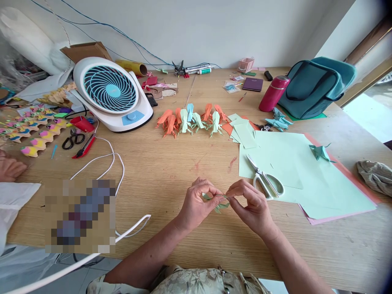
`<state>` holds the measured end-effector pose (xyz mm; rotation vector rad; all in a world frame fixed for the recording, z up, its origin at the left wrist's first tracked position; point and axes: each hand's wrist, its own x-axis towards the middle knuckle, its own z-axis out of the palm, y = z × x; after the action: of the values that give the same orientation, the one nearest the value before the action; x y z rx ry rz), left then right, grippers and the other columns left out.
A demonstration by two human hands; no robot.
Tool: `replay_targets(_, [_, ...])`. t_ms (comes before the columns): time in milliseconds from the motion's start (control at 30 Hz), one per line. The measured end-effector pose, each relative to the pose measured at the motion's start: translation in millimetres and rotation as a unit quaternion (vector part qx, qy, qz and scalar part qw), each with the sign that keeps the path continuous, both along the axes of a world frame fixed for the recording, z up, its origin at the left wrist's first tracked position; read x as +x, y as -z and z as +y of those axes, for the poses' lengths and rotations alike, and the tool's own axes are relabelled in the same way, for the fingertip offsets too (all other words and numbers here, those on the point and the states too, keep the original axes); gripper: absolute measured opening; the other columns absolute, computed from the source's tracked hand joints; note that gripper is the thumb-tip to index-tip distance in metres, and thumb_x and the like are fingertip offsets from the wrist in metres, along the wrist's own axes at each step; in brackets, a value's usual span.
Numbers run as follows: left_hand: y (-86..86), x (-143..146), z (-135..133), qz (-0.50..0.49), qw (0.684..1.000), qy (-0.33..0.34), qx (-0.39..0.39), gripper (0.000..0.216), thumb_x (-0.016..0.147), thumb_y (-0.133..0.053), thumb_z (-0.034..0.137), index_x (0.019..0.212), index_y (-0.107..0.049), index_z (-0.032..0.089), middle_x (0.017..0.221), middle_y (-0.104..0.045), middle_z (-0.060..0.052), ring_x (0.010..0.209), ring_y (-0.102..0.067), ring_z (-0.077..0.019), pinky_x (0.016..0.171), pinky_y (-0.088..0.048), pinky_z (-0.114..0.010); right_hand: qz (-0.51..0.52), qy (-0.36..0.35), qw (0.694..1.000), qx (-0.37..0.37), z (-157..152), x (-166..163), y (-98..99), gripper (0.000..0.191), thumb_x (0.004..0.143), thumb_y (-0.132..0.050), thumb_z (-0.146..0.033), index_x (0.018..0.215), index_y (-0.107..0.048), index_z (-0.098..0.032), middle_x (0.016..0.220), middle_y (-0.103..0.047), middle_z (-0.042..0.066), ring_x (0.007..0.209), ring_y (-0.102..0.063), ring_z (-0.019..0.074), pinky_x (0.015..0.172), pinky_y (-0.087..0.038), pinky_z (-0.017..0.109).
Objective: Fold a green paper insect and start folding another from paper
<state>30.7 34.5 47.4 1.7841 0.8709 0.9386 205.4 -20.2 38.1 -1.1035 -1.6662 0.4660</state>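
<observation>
With left hand [198, 203] and right hand [252, 208] brought close together, pinches a small folded green paper [222, 207] between thumbs and fingertips, just above the table [165, 175], near the middle of its near edge. Curls the other fingers loosely. Has, just beyond the right hand, white-handled scissors [269, 185] lying partly on pale-green sheets [337, 192] spread toward the right edge, with pink paper [312, 221] and orange paper [352, 179] showing from beneath. Has a teal folded figure [320, 152] resting on those sheets, near the right edge. Shows, toward the far edge, a row of folded paper figures [184, 121] in orange, pale green and blue, with pale-green rectangles [245, 134] just to the right. Has a white fan [113, 90] standing toward the far left corner, with black scissors [73, 139] and a red cutter [85, 146] near its base. Has a deep-pink bottle [274, 94] and a teal bag [309, 90] side by side toward the far right corner. Shows, near the near left corner, a thing too blurred to tell.
</observation>
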Motion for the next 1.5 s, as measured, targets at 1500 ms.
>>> replay_targets(1500, [5.1,-3.2,3.2,0.043,0.998,0.012,0.045,0.010,0.083,-0.075,0.024,0.074,-0.073,0.021,0.070,-0.066,-0.001,0.078,-0.055,-0.0179,0.084,-0.041,-0.034,-0.119,-0.029,0.993,0.002,-1.3,11.7,-0.8,0.021,0.090,-0.057,-0.004,0.099,-0.062,-0.022,0.092,-0.061,0.006,0.083,-0.061,0.0186,0.071,-0.051,0.035])
